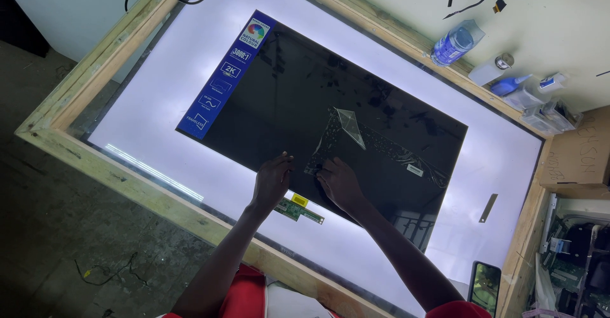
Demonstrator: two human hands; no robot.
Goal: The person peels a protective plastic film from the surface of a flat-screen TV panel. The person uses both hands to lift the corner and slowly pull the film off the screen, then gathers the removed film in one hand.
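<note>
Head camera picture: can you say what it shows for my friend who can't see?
Two bare hands, left and right, press on a flat black rectangular screen panel lying on a glowing white light table with a wooden frame.

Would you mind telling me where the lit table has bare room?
Free: the lit surface between the dark panel and the wooden frame, and right toward the metal strip. Crowded: the near edge, with both hands and the green circuit strip.
</note>
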